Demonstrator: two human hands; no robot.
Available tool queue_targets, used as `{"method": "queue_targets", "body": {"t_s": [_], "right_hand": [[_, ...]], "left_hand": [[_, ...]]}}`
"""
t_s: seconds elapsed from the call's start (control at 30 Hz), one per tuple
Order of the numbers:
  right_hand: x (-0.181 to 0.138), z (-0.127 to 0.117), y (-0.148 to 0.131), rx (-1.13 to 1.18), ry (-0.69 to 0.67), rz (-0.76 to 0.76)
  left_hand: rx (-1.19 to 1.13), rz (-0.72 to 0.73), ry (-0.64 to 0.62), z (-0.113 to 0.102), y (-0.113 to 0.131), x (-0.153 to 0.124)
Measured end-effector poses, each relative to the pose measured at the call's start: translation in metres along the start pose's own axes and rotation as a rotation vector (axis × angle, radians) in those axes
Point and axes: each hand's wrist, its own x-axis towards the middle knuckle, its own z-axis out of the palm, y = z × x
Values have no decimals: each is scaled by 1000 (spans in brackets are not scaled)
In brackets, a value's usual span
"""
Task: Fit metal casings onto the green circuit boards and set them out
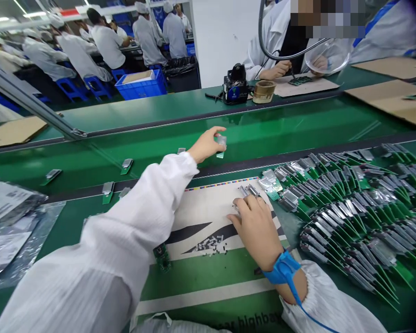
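My left hand [207, 144] reaches out over the green conveyor belt [298, 127], fingers pinched on a small green board with a silver metal shield [221, 144], held just above the belt. My right hand [257, 225] rests on a printed cardboard sheet [208, 208] in front of me, fingers curled over two or three small silver parts [248, 191]. A blue wrist strap [283, 267] with a coiled cord is on my right wrist. A little pile of tiny metal pieces [213, 244] lies on the sheet near that hand.
Several shielded green boards [353, 212] lie in overlapping rows at right. A few more boards [126, 165] sit spaced along the belt at left. Plastic bags [10, 222] lie far left. Across the belt a person works under a magnifier lamp [327, 55] beside a tape roll [264, 90].
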Motion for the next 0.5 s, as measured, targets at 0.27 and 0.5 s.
{"method": "queue_targets", "body": {"t_s": [0.27, 0.5], "right_hand": [[-11, 13, -17, 22, -143, -283], [-19, 29, -20, -35, -99, -329]], "left_hand": [[-154, -244, 71, -85, -28, -102], [184, -395, 257, -105, -62, -59]]}}
